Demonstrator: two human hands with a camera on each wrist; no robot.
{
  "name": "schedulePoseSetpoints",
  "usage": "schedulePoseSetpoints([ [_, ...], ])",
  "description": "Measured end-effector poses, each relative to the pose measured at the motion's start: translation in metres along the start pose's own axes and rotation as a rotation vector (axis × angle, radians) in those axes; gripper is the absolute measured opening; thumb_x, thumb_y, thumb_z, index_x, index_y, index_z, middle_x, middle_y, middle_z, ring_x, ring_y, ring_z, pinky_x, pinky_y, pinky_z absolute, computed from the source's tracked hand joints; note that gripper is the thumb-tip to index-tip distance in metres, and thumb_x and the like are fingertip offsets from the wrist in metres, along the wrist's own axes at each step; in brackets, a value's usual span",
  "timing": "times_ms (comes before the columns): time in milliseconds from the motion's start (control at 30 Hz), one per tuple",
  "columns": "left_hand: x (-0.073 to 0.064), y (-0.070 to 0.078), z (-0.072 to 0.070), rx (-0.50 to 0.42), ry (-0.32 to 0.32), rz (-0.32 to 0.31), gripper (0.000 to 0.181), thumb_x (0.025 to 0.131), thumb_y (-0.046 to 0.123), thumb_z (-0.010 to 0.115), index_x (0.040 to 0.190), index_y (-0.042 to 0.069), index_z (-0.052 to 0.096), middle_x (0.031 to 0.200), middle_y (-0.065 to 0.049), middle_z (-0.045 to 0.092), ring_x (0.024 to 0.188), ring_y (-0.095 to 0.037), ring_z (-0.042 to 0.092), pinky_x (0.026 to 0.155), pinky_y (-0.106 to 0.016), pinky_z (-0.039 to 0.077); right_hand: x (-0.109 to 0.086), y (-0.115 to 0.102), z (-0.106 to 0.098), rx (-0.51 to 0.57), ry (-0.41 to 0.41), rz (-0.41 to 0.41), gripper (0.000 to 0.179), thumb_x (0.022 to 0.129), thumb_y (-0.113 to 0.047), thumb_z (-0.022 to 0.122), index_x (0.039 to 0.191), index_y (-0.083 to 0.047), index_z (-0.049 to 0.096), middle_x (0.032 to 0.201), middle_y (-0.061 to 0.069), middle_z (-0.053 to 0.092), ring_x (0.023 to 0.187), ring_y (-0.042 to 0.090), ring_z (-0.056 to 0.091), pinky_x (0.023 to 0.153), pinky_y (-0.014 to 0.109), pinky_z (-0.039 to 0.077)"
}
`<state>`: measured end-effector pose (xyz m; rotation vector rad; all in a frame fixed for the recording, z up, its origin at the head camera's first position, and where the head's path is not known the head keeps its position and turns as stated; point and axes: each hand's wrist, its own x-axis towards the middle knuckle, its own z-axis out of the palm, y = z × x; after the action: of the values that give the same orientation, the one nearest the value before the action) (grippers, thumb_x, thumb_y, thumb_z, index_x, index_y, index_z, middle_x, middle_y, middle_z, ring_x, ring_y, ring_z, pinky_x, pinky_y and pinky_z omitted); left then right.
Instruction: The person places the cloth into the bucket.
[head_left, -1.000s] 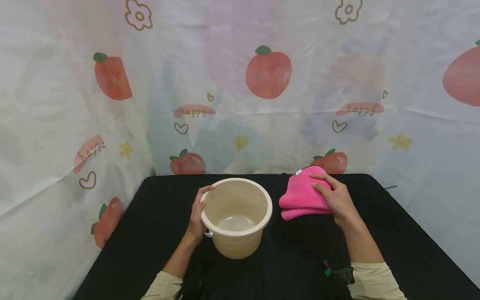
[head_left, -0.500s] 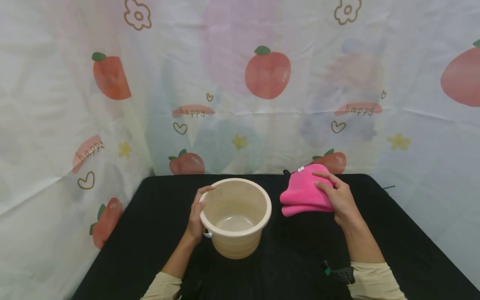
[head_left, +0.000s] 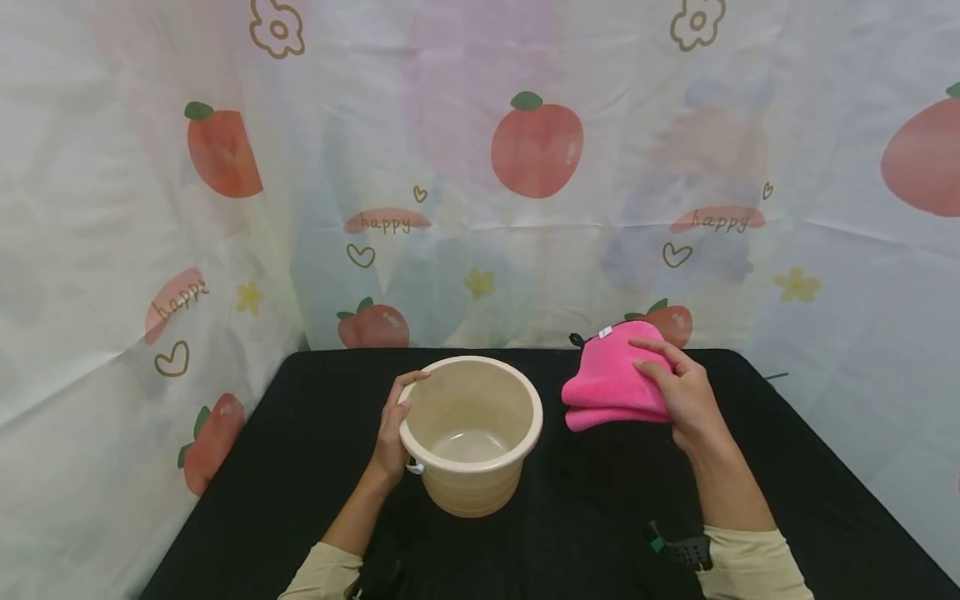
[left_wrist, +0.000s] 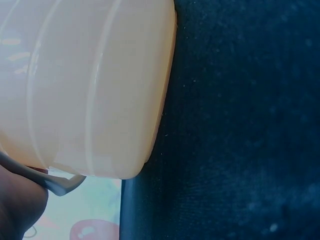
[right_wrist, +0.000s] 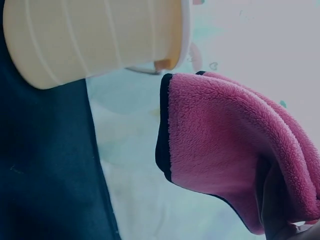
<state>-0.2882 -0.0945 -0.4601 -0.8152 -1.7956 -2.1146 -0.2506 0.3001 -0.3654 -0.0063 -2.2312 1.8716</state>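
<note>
A cream plastic bucket stands on the black-covered table, its mouth facing up and towards me. My left hand grips its left rim, with the thumb inside the edge. In the left wrist view, the bucket's ribbed wall fills the upper left, and a grey handle runs beside a finger. To the right of the bucket, my right hand pinches a folded pink cloth above the table. Black edging and a fluffy pile show on the cloth in the right wrist view; the palm is hidden.
The black table stretches to a white curtain printed with fruit, hearts and flowers, which hangs behind it and along the sides. A dark strap circles the right wrist by the sleeve.
The right hand has moved the pink cloth slightly right and up, and a black loop at its top corner now shows clearly. The left hand and bucket have stayed in place.
</note>
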Motion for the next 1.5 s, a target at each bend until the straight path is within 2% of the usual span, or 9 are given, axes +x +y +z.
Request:
schedulePoseSetpoints([
  [167,0.000,-0.001,-0.001,-0.006,0.006,0.005,0.050,0.099,0.016,0.027,0.140,-0.008,0.043,0.139,-0.030,0.044,0.116,-0.052,0.046,0.094,-0.046,0.049,-0.006,-0.013,0.003,0.020,0.010,-0.054,0.043,0.104,-0.029,0.061,0.146,-0.020,0.060,0.162,0.017,0.022,0.113,0.018,0.044,0.080,0.021,0.048],
  [367,-0.001,-0.002,-0.002,0.031,0.001,0.001,0.049,0.100,0.015,0.026,0.141,-0.005,0.044,0.139,-0.028,0.046,0.113,-0.050,0.048,0.090,-0.047,0.050,-0.013,-0.021,0.002,0.046,0.038,-0.073,0.042,0.104,-0.026,0.061,0.146,-0.020,0.061,0.167,0.015,0.017,0.118,0.017,0.040,0.082,0.020,0.046],
  [600,-0.001,-0.003,-0.002,0.025,0.001,0.011,0.049,0.100,0.015,0.027,0.140,-0.007,0.044,0.139,-0.029,0.045,0.116,-0.049,0.048,0.093,-0.046,0.049,-0.016,-0.022,0.001,0.061,0.027,-0.074,0.044,0.104,-0.027,0.061,0.148,-0.020,0.059,0.168,0.012,0.015,0.122,0.017,0.038,0.085,0.021,0.045],
  [967,-0.002,-0.003,-0.002,-0.003,-0.005,0.014,0.049,0.100,0.015,0.026,0.140,-0.008,0.042,0.139,-0.030,0.044,0.116,-0.051,0.048,0.093,-0.045,0.050,-0.020,-0.027,0.006,0.134,0.020,-0.106,0.043,0.103,-0.023,0.063,0.145,-0.017,0.061,0.163,0.011,0.022,0.116,0.019,0.044,0.081,0.022,0.048],
  [1267,0.001,-0.002,-0.003,-0.007,-0.015,0.026,0.049,0.099,0.013,0.026,0.139,-0.010,0.042,0.137,-0.033,0.044,0.114,-0.051,0.048,0.092,-0.046,0.050,-0.021,-0.031,0.006,0.143,0.007,-0.111,0.042,0.104,-0.024,0.063,0.145,-0.019,0.061,0.165,0.013,0.018,0.116,0.019,0.043,0.080,0.022,0.049],
  [1500,-0.001,-0.002,-0.001,-0.008,0.004,0.000,0.050,0.099,0.014,0.027,0.141,-0.007,0.043,0.137,-0.030,0.046,0.113,-0.050,0.049,0.089,-0.046,0.052,-0.023,-0.033,0.006,0.181,-0.010,-0.106,0.043,0.104,-0.024,0.063,0.146,-0.019,0.060,0.165,0.012,0.018,0.117,0.019,0.043,0.081,0.023,0.049],
])
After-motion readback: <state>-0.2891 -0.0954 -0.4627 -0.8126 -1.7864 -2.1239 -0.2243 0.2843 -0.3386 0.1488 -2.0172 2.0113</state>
